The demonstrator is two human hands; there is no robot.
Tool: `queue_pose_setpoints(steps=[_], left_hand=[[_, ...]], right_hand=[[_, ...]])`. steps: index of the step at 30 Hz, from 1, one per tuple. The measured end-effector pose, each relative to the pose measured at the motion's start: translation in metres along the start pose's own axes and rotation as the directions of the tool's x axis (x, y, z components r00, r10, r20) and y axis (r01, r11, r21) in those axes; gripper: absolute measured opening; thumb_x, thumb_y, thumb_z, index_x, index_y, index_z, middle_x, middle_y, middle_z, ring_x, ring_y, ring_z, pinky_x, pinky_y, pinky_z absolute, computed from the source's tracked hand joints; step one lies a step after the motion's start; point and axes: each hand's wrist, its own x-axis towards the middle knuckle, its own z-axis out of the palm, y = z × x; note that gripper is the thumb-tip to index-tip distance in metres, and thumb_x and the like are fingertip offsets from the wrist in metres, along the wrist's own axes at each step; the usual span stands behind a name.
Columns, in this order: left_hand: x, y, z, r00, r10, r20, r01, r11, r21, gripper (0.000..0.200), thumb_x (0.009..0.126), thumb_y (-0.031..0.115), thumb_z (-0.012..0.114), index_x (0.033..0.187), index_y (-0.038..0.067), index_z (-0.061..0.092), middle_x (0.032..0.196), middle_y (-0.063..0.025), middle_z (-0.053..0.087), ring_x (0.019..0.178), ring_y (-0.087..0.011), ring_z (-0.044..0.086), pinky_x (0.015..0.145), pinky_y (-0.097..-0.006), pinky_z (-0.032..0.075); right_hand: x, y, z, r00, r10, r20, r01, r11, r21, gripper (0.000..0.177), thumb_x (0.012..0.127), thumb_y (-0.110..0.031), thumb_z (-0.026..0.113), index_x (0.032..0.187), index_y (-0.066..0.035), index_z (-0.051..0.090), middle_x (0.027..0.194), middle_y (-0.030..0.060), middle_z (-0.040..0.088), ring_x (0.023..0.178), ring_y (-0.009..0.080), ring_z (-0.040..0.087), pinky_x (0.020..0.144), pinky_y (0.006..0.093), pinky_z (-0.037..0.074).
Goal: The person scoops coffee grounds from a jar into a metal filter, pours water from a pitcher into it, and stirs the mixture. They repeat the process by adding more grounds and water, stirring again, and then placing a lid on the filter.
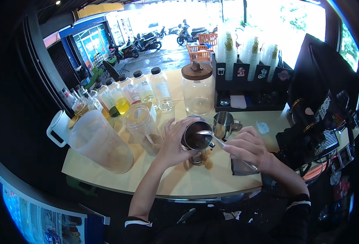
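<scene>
My left hand [172, 140] is wrapped round a metal cup [192, 145] with a dark inside, its mouth tilted toward me. In my right hand [249, 149] is a metal spoon [205, 133]; its bowl is at the mouth of the cup. Below the cup, partly hidden by it, a small glass [196, 159] stands on the table, with a brown spill [208, 160] beside it. Just behind is a steel pitcher [223, 126]. Under my right hand lies a dark cloth [241, 167].
To the left stand a large cloudy plastic jug [100, 142], a clear lidded container [141, 126] and a row of black-capped bottles [146, 90]. A wooden-lidded glass jar [198, 91] and a black cup rack [252, 91] line the back. Black equipment [309, 130] is on the right.
</scene>
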Motion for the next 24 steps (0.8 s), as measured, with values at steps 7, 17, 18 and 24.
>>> queue_pose_setpoints(steps=[7,17,18,24], left_hand=[[0.0,0.0,0.001,0.999,-0.032,0.015,0.033,0.999,-0.04,0.084,0.057,0.025,0.083,0.132,0.018,0.046,0.13,-0.0029,0.055,0.126,-0.023,0.048,0.111,-0.051,0.018],[0.001,0.001,0.002,1.0,-0.03,0.001,0.03,0.999,-0.045,0.082,0.059,0.025,0.084,0.132,0.019,0.046,0.131,-0.003,0.055,0.125,-0.0227,0.049,0.111,-0.051,0.018],[0.002,0.002,0.001,1.0,-0.018,-0.007,0.018,1.0,-0.021,0.082,0.06,0.025,0.083,0.132,0.019,0.046,0.13,-0.0029,0.055,0.125,-0.0225,0.049,0.111,-0.0511,0.018],[0.002,0.004,0.004,1.0,0.014,-0.024,-0.013,0.999,0.035,0.081,0.061,0.026,0.083,0.132,0.019,0.045,0.13,-0.0026,0.056,0.125,-0.0219,0.05,0.11,-0.0517,0.018]], right_hand=[[0.002,0.003,0.001,0.998,0.057,-0.006,-0.057,0.997,-0.052,0.035,0.075,-0.008,0.07,0.108,-0.006,0.06,0.09,0.0026,0.062,0.076,0.0171,0.058,0.072,0.0341,0.043],[-0.001,0.0,0.008,0.982,-0.021,0.185,0.046,0.991,-0.129,0.036,0.072,-0.015,0.068,0.106,-0.006,0.058,0.097,0.0028,0.059,0.088,0.0183,0.057,0.077,0.0362,0.044],[-0.001,0.0,0.008,0.983,-0.022,0.185,0.046,0.99,-0.131,0.036,0.072,-0.015,0.068,0.106,-0.006,0.058,0.097,0.0028,0.059,0.088,0.0183,0.057,0.077,0.0362,0.044],[0.006,0.001,0.008,0.972,-0.072,0.222,0.094,0.991,-0.093,0.037,0.073,-0.016,0.067,0.106,-0.006,0.057,0.095,0.0024,0.057,0.09,0.0186,0.055,0.079,0.0355,0.044]])
